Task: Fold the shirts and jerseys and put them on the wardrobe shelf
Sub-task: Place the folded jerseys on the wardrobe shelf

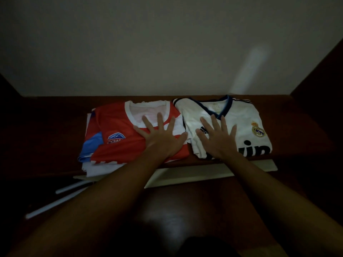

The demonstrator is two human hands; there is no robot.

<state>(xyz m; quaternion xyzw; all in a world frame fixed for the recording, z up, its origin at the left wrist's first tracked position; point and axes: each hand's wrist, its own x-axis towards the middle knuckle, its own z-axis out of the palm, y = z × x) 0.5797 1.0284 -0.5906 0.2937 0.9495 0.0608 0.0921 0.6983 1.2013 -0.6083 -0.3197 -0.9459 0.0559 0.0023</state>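
Observation:
Two folded jerseys lie side by side on the dark wooden wardrobe shelf (46,138). The left one is a red jersey (115,127) with a white collar, a crest and blue trim; it tops a small stack with white cloth showing beneath. The right one is a white jersey (243,115) with a dark blue V-collar, a club crest and black lettering. My left hand (159,136) lies flat on the red jersey with fingers spread. My right hand (217,136) presses flat on the white jersey, fingers spread too.
A pale back wall (167,52) closes the shelf behind; dark wooden side walls (319,75) stand left and right. A light-coloured strip (185,175) runs below the shelf's front edge. Two pale rods (55,203) lie low at the left. Bare shelf remains on both sides of the jerseys.

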